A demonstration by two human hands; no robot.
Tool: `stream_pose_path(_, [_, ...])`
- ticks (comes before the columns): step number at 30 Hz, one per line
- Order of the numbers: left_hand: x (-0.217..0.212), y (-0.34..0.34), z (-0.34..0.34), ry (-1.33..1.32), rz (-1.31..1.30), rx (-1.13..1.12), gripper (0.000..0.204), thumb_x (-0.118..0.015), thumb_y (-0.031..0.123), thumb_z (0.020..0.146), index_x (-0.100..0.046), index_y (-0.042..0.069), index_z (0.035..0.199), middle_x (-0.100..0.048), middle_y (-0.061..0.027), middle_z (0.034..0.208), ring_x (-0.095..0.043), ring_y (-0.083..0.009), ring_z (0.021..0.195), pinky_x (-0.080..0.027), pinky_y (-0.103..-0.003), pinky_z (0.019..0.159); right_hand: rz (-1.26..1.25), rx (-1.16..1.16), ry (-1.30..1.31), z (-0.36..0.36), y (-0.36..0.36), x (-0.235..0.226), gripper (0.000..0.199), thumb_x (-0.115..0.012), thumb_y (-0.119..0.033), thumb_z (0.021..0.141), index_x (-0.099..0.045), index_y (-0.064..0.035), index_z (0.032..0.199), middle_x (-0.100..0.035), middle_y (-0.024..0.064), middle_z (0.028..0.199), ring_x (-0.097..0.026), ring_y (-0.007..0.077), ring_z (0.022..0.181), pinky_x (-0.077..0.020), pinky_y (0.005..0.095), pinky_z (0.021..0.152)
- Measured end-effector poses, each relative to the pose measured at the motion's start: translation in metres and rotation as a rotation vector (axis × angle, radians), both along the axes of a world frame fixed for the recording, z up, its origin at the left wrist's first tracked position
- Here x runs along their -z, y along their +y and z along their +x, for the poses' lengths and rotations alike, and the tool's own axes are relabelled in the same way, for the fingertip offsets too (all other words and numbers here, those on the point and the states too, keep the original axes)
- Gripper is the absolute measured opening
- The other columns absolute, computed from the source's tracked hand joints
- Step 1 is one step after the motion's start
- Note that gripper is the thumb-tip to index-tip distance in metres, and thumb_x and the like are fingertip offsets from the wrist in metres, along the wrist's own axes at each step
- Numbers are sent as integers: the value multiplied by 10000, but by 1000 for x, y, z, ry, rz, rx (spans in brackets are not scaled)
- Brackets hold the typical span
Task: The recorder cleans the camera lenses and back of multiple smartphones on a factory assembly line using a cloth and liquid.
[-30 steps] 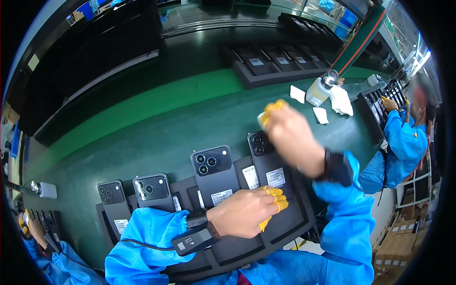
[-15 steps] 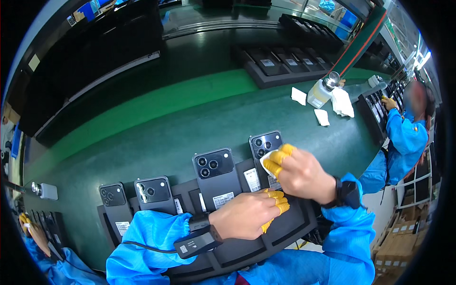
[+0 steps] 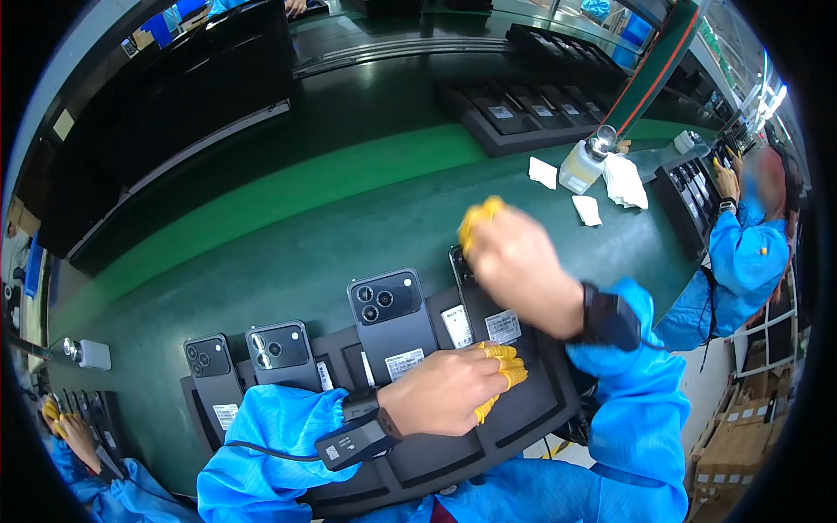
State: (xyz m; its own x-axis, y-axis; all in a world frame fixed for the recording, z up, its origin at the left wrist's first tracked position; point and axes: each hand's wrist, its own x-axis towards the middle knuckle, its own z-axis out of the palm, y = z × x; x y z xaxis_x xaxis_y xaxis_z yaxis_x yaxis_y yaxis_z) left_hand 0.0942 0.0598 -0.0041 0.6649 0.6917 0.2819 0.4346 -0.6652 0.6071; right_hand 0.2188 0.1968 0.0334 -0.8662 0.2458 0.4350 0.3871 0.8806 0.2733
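Note:
My left hand (image 3: pixel 453 388), with yellow finger cots, is closed at the lower end of the rightmost dark smartphone (image 3: pixel 478 307), over the black compartment tray (image 3: pixel 384 479). Curled yellow-tipped fingers of my right hand (image 3: pixel 514 257) are over that phone's camera end, partly covering it. The white wipe that showed in this hand half a second ago is hidden behind the fingers. To the left, another smartphone (image 3: pixel 397 327) lies back up, its three lenses and white label visible. Two more smartphones, one far left (image 3: pixel 209 375) and one beside it (image 3: pixel 281 353), lean on the tray.
A pump bottle (image 3: pixel 579 171) stands at the right beside a stack of white wipes (image 3: pixel 624 181) and two loose ones. Behind is a tray of phones (image 3: pixel 532 126). A co-worker in blue (image 3: pixel 741 257) works at the right, another's hand (image 3: pixel 71 427) at the left. A second bottle (image 3: pixel 87 353) stands left.
My right hand has moved up and left across the rightmost phone's camera end, uncovering its label. The wipe has passed out of sight. My left hand has barely moved.

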Motion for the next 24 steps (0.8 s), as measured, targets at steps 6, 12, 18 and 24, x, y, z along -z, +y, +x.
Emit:
stream_pose_path(6, [-1, 0, -2, 6, 6, 17, 490, -589, 63, 751, -584, 34, 1240, -625, -108, 1210, -559, -265, 1217, -545, -346, 906, -493, 18, 128, 8, 41, -28, 192, -633, 70, 662, -693, 44, 842, -613, 183, 876, -621, 378, 836, -523, 422, 770])
stream_pose_path(12, [0, 0, 0, 13, -2, 32, 490, -591, 59, 748, -585, 30, 1237, -616, -105, 1237, -555, -257, 1227, -541, -343, 918, -592, -246, 38, 0, 27, -27, 206, -617, 58, 642, -704, 28, 827, -617, 180, 843, -614, 378, 823, -519, 427, 751])
stream_pose_path(18, [-5, 1, -1, 18, -1, 22, 487, -594, 57, 744, -591, 26, 1230, -618, -111, 1231, -562, -265, 1216, -533, -340, 932, -538, -165, 64, 11, 36, -29, 130, -612, 49, 633, -671, 56, 748, -616, 192, 799, -620, 389, 759, -526, 437, 720])
stream_pose_path(24, [-5, 0, 0, 8, -15, 3, 448, -592, 62, 773, -604, 33, 1220, -637, -112, 1191, -573, -259, 1202, -530, -345, 934, -548, 16, 137, 55, 38, -16, 99, -621, 41, 634, -658, 65, 723, -608, 218, 788, -611, 409, 736, -513, 450, 683])
